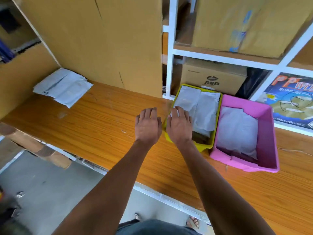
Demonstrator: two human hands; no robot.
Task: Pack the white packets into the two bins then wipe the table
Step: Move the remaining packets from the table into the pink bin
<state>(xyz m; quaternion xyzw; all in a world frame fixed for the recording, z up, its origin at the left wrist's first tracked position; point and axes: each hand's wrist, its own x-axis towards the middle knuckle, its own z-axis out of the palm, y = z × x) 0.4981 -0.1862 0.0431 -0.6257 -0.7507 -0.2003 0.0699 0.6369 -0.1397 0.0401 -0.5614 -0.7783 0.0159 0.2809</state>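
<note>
The yellow bin (pixel 218 106) holds white packets (pixel 199 107) under the flat, spread right hand (pixel 179 126), the pink bin (pixel 269 133) just right holds more, a stack (pixel 62 87) lies far left, and the left hand (pixel 148 126) hovers spread.

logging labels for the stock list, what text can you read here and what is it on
"RED": brown box on the shelf behind the yellow bin.
"BOPP SELF A...", cut off: blue printed carton at right.
"...STRIAL USE ONLY": same carton, lower edge.
Large red letters on that carton: partly cut off, unclear.
Small logo above "RED": too blurred.
</note>
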